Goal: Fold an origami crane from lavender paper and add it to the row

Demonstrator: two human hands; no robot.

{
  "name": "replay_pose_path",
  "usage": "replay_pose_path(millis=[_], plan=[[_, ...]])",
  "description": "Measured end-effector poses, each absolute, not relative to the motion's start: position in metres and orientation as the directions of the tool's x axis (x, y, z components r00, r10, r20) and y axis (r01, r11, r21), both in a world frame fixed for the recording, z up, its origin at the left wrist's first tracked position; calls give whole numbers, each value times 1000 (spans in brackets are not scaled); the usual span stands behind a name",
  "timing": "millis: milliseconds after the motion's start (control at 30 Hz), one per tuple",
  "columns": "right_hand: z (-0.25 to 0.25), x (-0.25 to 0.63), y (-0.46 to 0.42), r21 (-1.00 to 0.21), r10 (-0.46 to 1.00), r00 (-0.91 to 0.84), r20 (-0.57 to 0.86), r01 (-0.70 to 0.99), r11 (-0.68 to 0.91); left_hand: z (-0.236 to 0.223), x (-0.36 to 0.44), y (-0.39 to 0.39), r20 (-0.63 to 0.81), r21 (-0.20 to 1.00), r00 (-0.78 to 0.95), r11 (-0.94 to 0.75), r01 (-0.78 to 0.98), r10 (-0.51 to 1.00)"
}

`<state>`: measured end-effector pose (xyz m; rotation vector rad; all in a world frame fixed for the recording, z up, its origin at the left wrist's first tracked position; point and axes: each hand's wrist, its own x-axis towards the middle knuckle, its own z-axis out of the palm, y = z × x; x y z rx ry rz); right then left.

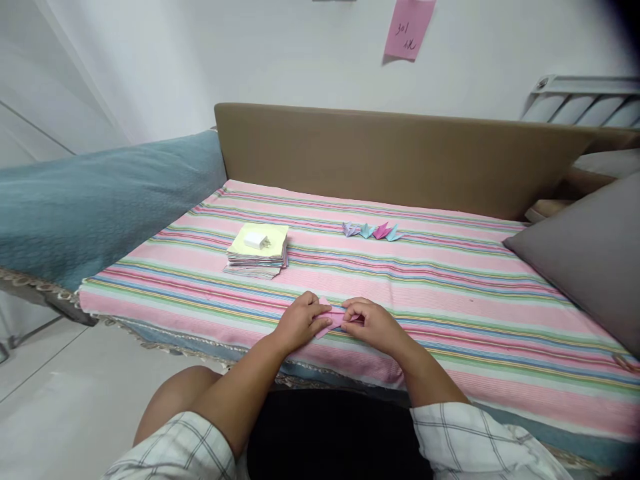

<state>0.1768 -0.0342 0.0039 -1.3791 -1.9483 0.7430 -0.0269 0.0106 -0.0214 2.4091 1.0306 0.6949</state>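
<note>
A small pink folded paper lies on the striped cloth in front of me, between my two hands. My left hand grips its left part, thumb and fingers bent on the paper. My right hand pinches the right end between thumb and forefinger. A crease runs along the paper's middle, and its right tip is partly hidden by the fingers. Beyond the hands stands a row of several folded paper cranes in purple, blue and magenta.
A stack of square paper with a white plug adapter on top sits left of the cranes. The striped cloth covers the couch seat. A grey cushion leans at right, and a brown backrest closes the far side.
</note>
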Motion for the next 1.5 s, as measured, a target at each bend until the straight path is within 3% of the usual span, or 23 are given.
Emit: replay_pose_path(millis=[367, 733, 1067, 1500], plan=[[-4, 201, -35, -722, 957, -258, 135, 636, 273, -19, -24, 7, 337, 481, 600, -681, 552, 725], [-7, 192, -31, -610, 973, -172, 156, 758, 232, -8, -10, -1, 435, 196, 588, -709, 677, 682], [-9, 193, -31, -607, 980, -128, 151, 771, 194, -7, -7, -3, 399, 215, 576, -683, 698, 714], [-17, 190, -32, -582, 950, -237, 205, 750, 313, -10, -6, -2, 387, 236, 563, -668, 706, 731]])
